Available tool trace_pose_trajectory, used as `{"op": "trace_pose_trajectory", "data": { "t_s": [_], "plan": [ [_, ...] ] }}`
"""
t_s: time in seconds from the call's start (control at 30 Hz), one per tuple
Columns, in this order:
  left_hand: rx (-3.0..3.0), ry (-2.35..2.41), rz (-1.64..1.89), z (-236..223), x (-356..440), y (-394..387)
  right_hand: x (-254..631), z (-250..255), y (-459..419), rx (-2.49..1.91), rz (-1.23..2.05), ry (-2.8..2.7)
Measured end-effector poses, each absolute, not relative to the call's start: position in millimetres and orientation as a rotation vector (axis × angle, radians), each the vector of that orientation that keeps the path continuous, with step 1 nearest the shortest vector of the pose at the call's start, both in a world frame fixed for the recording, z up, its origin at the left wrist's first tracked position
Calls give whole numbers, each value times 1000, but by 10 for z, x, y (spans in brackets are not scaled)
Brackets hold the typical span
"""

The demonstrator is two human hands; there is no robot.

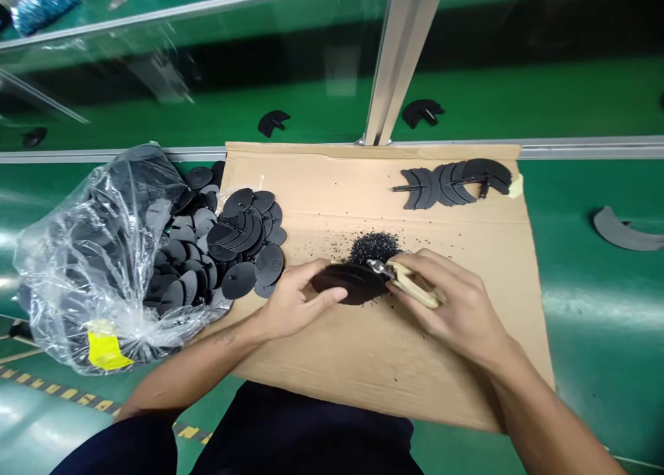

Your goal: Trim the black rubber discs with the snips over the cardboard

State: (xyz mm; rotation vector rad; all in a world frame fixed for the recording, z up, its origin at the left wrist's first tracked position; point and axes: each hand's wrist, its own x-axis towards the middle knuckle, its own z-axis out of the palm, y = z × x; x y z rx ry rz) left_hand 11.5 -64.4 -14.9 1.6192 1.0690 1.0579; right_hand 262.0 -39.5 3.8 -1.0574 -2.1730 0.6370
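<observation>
My left hand (301,299) grips the left edge of a black disc (348,283), thumb on top. In my right hand (456,299) is a pair of nippers (413,286) with cream handles, its metal jaws at the disc's right edge. Whether the jaws are open or closed is too small to tell. Just behind the disc lies a heap of small black clippings (376,245), with loose bits scattered around it on a cardboard sheet (321,354). Left of my left hand, more black discs (239,279) are piled, some overlapping.
A clear plastic bag (77,254) with black discs and a yellow label (106,350) bulges at the left. Crescent-shaped black pieces (451,181) lie along the cardboard's back right. A metal frame post (399,60) rises behind. A grey curved piece (625,229) lies on the green surface at right.
</observation>
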Motion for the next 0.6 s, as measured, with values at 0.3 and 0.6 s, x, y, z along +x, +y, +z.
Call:
{"op": "trace_pose_trajectory", "data": {
  "t_s": [0.3,0.6],
  "plan": [
    [1413,935,859,-178,214,-631,2469,42,-453,-1027,895,-1889],
    [1662,849,643,397,-131,-582,2553,49,-380,-764,513,-2139]
  ]
}}
